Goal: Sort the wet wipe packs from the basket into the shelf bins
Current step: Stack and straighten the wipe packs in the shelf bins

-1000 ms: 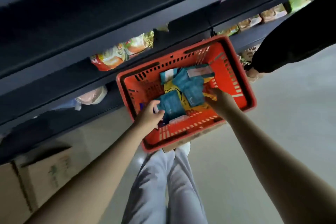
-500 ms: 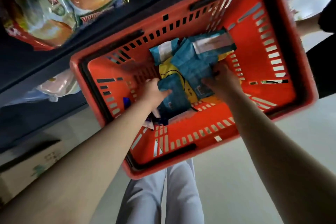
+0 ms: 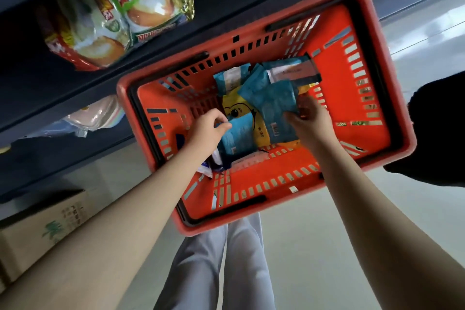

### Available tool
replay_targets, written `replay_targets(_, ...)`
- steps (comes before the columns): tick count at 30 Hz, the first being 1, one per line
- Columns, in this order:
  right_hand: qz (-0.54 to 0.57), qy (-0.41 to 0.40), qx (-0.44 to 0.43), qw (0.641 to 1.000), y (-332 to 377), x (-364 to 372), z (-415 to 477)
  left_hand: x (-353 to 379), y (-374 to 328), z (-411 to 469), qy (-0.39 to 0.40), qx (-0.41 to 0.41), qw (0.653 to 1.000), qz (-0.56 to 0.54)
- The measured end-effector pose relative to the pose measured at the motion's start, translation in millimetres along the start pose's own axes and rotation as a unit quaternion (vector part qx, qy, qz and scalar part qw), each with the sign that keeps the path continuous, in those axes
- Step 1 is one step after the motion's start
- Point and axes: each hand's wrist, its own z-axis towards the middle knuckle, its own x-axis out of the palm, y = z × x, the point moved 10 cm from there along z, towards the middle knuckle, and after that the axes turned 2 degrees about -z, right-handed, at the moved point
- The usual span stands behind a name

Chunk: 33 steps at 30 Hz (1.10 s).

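A red plastic basket (image 3: 357, 78) sits below me, holding several teal wet wipe packs and a yellow pack (image 3: 236, 108) with a cartoon face. My left hand (image 3: 206, 131) pinches the top edge of a teal pack (image 3: 237, 137) at the basket's near left. My right hand (image 3: 308, 121) grips another teal pack (image 3: 275, 106) in the middle. More teal packs (image 3: 289, 70) lie at the far side. Dark blue items by my left wrist are mostly hidden.
A dark shelf (image 3: 63, 98) runs along the left with bagged snacks (image 3: 120, 15) and a pale packet (image 3: 98, 116). A cardboard box (image 3: 42, 229) stands on the floor at the lower left. Another person's dark sleeve (image 3: 437, 128) is at the right. My grey trousers (image 3: 216, 267) show below the basket.
The view has closed in on the basket. My left hand has shifted onto the near teal pack, and my right hand has taken hold of the middle teal pack.
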Motion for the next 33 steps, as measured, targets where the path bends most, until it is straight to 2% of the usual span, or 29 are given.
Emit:
replay_targets(2, 0.122, 0.008, 0.023, 0.992, 12, -9, -17, -6, -14, -15, 0.002, 0.019, 0.999, -0.041)
replay_targets(4, 0.228, 0.035, 0.041, 0.972, 29, -19, -39, -25, -32, -38, -0.028, 0.043, 0.996, -0.071)
replay_targets(6, 0.281, 0.077, 0.043, 0.956, 51, -25, -68, -51, -49, -70, -0.048, 0.051, 0.989, -0.128)
replay_targets(8, 0.312, 0.117, 0.027, 0.943, 79, -30, -103, -84, -59, -110, -0.07, 0.03, 0.97, -0.231)
replay_targets(11, 0.308, 0.174, -0.017, 0.935, 139, -33, -166, -134, -71, -179, -0.106, -0.023, 0.913, -0.393)
replay_targets(14, 0.268, 0.191, -0.03, 0.944, 200, -41, -226, -174, -94, -246, -0.124, -0.057, 0.837, -0.53)
replay_targets(17, 0.267, 0.212, -0.035, 0.94, 252, -47, -277, -213, -108, -305, -0.183, -0.079, 0.788, -0.583)
replay_targets(19, 0.299, 0.252, -0.037, 0.92, 283, -47, -305, -235, -113, -335, -0.213, -0.09, 0.76, -0.607)
replay_targets(21, 0.375, 0.301, -0.032, 0.876, 315, -45, -333, -252, -122, -356, -0.206, -0.099, 0.726, -0.649)
replay_targets(23, 0.443, 0.326, -0.026, 0.835, 342, -46, -349, -270, -126, -371, -0.183, -0.125, 0.709, -0.67)
replay_targets(25, 0.429, 0.327, -0.045, 0.841, 372, -45, -361, -293, -132, -380, -0.144, -0.125, 0.696, -0.692)
replay_targets(27, 0.418, 0.355, -0.052, 0.834, 405, -36, -375, -324, -139, -385, -0.114, -0.089, 0.688, -0.711)
replay_targets(31, 0.366, 0.28, -0.098, 0.882, 461, -22, -377, -396, -142, -393, -0.092, -0.025, 0.67, -0.737)
replay_targets(33, 0.353, 0.247, -0.13, 0.893, 488, -10, -382, -433, -138, -393, -0.08, 0.0, 0.65, -0.755)
